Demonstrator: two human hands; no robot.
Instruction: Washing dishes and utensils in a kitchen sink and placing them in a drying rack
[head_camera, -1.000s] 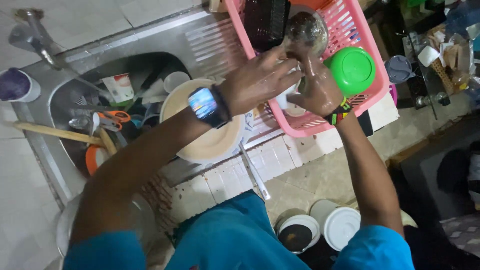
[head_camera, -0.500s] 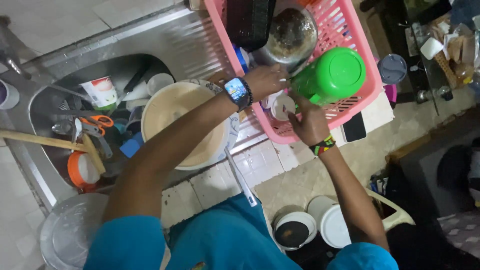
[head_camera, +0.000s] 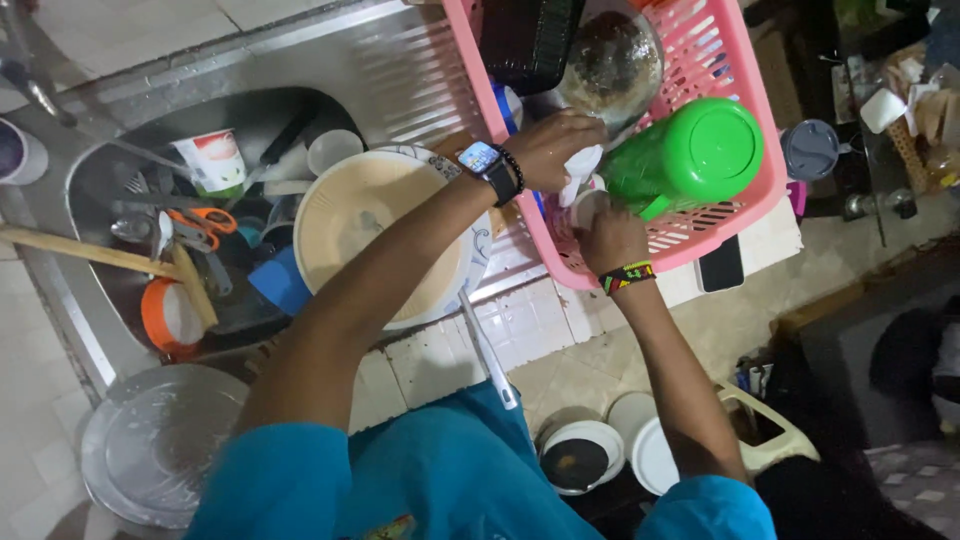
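Overlooking steel sink (head_camera: 110, 330) | tiled counter (head_camera: 560, 330) | pink rack (head_camera: 740, 60) | hands (head_camera: 580, 190)

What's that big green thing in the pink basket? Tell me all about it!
It is a bright green jug that looks like shiny plastic. It lies tilted in the pink basket, its round flat end facing up toward the camera. A green handle shows along its lower side. The right hand is just below its left end, and the left hand is close beside it, holding something small and white.
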